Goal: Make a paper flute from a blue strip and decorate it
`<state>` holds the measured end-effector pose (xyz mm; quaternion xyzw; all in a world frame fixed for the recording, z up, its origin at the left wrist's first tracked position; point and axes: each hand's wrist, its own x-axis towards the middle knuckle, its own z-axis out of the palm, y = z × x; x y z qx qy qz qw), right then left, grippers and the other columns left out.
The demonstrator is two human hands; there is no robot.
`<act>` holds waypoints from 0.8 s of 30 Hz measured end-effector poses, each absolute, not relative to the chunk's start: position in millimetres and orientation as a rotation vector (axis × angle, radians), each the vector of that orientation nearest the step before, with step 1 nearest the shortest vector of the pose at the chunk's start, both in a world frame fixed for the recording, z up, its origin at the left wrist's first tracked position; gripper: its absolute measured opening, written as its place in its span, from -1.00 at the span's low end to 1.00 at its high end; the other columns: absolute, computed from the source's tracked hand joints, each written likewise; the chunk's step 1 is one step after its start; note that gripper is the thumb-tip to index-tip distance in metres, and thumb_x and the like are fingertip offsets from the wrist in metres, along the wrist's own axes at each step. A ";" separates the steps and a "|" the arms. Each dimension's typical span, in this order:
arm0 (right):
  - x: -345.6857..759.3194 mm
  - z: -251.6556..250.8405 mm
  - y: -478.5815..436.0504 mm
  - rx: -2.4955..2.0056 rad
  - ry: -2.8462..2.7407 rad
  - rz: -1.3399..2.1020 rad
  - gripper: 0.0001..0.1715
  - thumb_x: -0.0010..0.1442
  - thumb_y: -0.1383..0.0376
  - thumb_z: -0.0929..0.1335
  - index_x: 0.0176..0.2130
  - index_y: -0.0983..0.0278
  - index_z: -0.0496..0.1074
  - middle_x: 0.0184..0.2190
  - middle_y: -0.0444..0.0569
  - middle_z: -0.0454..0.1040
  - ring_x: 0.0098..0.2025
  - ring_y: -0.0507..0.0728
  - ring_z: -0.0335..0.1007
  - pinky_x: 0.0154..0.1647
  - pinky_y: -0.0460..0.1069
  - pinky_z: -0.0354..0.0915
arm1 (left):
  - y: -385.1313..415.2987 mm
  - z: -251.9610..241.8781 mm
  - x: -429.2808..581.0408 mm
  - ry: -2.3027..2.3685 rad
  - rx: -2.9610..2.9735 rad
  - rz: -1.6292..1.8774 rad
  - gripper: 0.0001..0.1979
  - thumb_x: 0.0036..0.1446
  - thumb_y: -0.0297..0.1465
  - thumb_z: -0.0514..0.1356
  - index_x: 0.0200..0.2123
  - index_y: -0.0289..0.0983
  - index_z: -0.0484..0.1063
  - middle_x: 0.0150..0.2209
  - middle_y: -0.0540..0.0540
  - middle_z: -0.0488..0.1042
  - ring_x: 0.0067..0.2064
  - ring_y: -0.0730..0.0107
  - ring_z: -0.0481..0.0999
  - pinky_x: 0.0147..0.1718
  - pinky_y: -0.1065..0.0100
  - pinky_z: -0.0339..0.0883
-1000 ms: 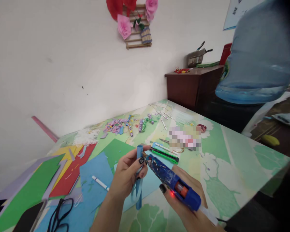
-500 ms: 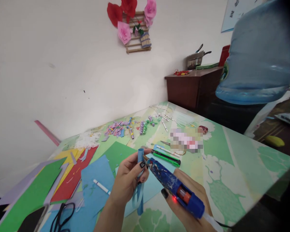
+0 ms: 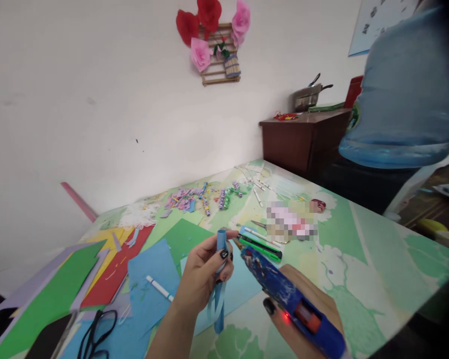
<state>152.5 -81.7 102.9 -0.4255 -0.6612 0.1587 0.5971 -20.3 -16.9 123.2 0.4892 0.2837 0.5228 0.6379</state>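
My left hand (image 3: 205, 271) is closed around a rolled blue paper tube (image 3: 220, 319), held upright, with a pale blue paper strip (image 3: 211, 306) hanging in a loop beside it. In my right hand (image 3: 307, 294) is a blue glue gun (image 3: 284, 289), its red light glowing. The gun's nozzle points up and left, a short gap away from the tube. Behind the tube lie a green utility knife (image 3: 262, 247) and a white pen (image 3: 262, 236). Light blue paper (image 3: 243, 284) is spread below my hands.
Coloured paper sheets (image 3: 45, 294), black glasses (image 3: 97, 334) and a phone (image 3: 52, 339) lie at the left. Another white pen (image 3: 159, 288) rests on blue paper. Paper scraps (image 3: 181, 198) and scissors (image 3: 259, 224) are farther back. A large water bottle (image 3: 407, 94) stands at the right.
My right hand has drawn the glue gun away from the tube, to the right and down. My left hand still grips the tube. The whole view has shifted slightly.
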 end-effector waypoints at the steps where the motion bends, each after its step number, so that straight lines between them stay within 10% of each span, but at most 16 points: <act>1: 157.0 100.1 -83.0 -1.015 -1.544 0.341 -0.97 0.13 0.32 0.29 -0.34 0.21 0.33 -0.54 -0.12 0.38 -0.58 0.04 0.29 -0.58 -0.10 0.23 | -16.4 123.8 -21.1 0.648 1.114 1.200 -0.72 0.07 -0.38 0.28 -0.11 -0.26 0.52 -0.47 0.03 0.24 -0.62 0.71 0.17 -0.63 0.51 -0.01; 24: 315.4 34.5 -11.1 -2.134 -1.749 -0.037 -0.75 0.21 0.22 0.21 -0.42 0.23 0.38 -0.40 0.22 0.48 -0.43 0.23 0.49 -0.49 0.05 0.25 | -16.1 139.9 -35.6 0.692 1.093 1.445 -0.65 0.02 -0.42 0.28 -0.07 -0.27 0.48 -0.44 0.02 0.30 -0.56 0.64 0.24 -0.57 0.50 0.09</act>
